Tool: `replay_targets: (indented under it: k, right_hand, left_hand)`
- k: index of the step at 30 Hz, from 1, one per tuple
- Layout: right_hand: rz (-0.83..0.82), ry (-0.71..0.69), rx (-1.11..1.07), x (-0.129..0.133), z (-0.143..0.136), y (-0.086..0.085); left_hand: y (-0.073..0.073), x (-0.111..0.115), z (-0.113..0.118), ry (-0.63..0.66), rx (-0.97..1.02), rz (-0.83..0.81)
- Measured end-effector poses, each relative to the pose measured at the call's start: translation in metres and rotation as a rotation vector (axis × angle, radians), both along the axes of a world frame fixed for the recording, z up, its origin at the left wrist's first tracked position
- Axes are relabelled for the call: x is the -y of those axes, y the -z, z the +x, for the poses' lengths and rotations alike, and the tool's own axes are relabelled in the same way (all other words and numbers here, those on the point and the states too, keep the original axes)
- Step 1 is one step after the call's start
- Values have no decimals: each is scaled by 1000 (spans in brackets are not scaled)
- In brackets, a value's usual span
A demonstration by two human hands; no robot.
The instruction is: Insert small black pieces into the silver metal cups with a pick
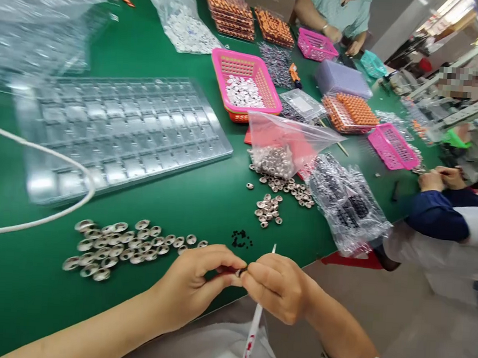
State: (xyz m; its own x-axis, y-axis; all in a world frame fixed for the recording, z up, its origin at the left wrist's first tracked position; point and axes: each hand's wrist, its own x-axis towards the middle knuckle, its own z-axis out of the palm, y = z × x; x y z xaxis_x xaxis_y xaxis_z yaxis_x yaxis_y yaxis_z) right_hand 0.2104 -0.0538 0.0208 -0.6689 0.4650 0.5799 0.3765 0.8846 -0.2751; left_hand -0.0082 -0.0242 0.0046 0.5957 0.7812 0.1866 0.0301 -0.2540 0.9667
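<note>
My left hand (194, 287) is closed in a pinch, thumb and forefinger on a small metal ring (239, 273) with something dark at its edge. The fingertips of my right hand (279, 287) meet it from the other side, largely hiding it. Through my right hand runs a slim white stick (254, 331) with red marks on its lower end. Tiny black pieces (241, 238) lie on the table just beyond my fingers. To the left spreads a group of silvery oval rings (113, 244); a smaller cluster of metal rings (267, 209) sits past the black pieces.
A clear compartment tray (124, 134) lies on the green table (205, 204), near a white cable (54, 149). Beyond are a bag of metal rings (275, 157), a pink basket (249, 71) of white parts and a bag of black parts (346, 202). Other people work at right and far side.
</note>
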Motion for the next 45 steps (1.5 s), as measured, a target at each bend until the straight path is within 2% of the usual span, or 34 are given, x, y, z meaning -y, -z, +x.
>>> replay_targets:
  k: [4,13,16,20,27,30,34,38,45]
  right_hand:
    - [-43,37,-12,5,5,1]
    - [-48,250,-195,19,-4,10]
    - [-53,271,-245,20,-6,11]
    - [-65,283,-249,21,-6,14]
    - [-59,239,-216,21,-2,15]
    - [-55,155,-125,20,3,13]
    - [-73,87,-17,18,9,6]
    - [-99,33,15,16,9,0]
    - [-147,9,34,17,9,-6]
  left_hand:
    - [-7,-3,1,4,21,-194]
    - [-10,-2,5,47,285,-934]
    - [-10,-2,7,57,351,-1033]
    - [-10,-3,8,66,361,-1071]
    - [-8,-3,6,71,276,-1012]
    - [-9,-2,4,71,168,-862]
    - [-10,-2,2,88,44,-577]
    - [-10,-1,0,111,-8,-331]
    - [-9,1,0,121,7,-236]
